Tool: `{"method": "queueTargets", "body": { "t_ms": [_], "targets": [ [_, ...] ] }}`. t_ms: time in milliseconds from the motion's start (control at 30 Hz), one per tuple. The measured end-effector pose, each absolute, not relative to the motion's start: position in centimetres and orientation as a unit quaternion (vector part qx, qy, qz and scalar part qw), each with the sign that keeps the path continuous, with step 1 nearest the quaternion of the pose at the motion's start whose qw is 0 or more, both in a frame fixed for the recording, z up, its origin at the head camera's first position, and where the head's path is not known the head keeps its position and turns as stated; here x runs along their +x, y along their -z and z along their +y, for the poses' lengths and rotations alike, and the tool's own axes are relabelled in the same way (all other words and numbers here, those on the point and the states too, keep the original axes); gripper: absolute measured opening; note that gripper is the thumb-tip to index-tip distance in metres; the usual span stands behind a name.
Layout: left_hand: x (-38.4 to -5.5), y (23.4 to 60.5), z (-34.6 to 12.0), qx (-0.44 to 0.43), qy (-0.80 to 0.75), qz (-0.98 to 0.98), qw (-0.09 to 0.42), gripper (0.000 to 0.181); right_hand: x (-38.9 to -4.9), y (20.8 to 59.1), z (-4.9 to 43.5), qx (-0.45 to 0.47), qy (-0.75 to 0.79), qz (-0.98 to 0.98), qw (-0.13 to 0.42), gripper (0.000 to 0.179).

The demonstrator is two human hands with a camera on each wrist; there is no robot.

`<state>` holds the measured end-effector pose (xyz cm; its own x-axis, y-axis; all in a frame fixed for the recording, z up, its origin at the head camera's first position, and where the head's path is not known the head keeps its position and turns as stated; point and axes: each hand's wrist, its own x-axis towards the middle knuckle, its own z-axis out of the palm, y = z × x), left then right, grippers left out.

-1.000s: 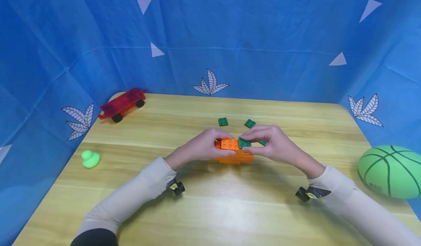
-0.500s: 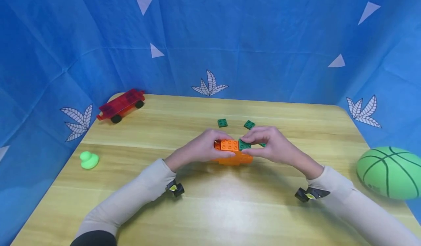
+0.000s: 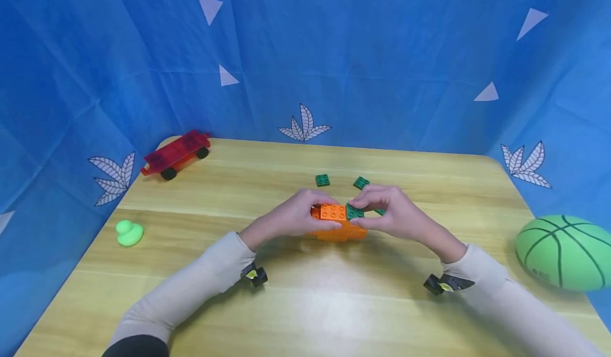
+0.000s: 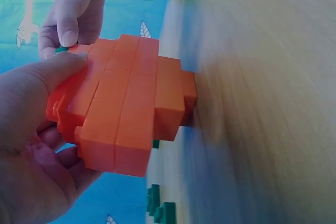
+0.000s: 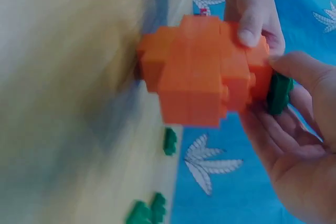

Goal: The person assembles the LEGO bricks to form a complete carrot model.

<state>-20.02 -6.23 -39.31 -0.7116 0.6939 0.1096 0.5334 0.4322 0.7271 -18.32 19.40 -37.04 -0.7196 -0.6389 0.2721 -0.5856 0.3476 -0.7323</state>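
Note:
An orange block build (image 3: 341,233), stepped in layers and narrower toward its base, stands at mid-table. My left hand (image 3: 300,214) grips its upper left part, thumb on the near face and fingers behind. At the top right of the build, my right hand (image 3: 393,211) pinches a small green brick (image 3: 355,211) with four studs between thumb and fingers. In the right wrist view that green brick (image 5: 280,93) sits right against the top orange layer (image 5: 258,69). The left wrist view shows the orange layers (image 4: 121,87) from the side, with my left thumb (image 4: 68,66) along the upper one.
Loose green bricks lie beyond the hands, one left (image 3: 322,180) and one right (image 3: 361,182); another (image 3: 380,211) is partly behind my right hand. A red wheeled toy (image 3: 176,154) stands back left, a green duck (image 3: 129,233) at left, a green ball (image 3: 563,252) at right.
Hands, orange build and pinched green brick keep nearly the same positions. The whole head view shifts down slightly.

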Motion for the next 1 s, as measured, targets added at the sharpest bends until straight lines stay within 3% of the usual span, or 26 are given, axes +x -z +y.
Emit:
{"method": "queueTargets", "body": {
  "t_ms": [133,300,433,567,833,1000],
  "targets": [
    [-19.9,40.1,-6.4,0.373,-0.389,0.838,0.084,0.036,-17.7,38.4,19.0,-0.374,0.426,0.824,-0.003,0.030],
    [-19.9,39.6,-7.5,0.348,-0.373,0.856,0.083,0.053,-17.4,38.7,18.7,-0.366,0.401,0.839,-0.024,0.039],
    [-21.4,38.6,-9.6,0.302,-0.389,0.866,0.083,0.046,-17.4,38.6,18.5,-0.390,0.377,0.839,-0.042,0.042],
    [-23.7,39.2,-11.8,0.258,-0.358,0.894,0.080,0.041,-17.5,38.4,18.4,-0.415,0.351,0.838,-0.058,0.036],
    [-25.1,41.7,-12.5,0.253,-0.266,0.921,0.132,0.061,-17.6,38.0,18.1,-0.434,0.329,0.836,-0.067,0.027],
    [-25.0,42.1,-11.9,0.255,-0.247,0.925,0.134,0.051,-17.5,38.0,18.2,-0.432,0.324,0.839,-0.066,0.027]
  ]
}}
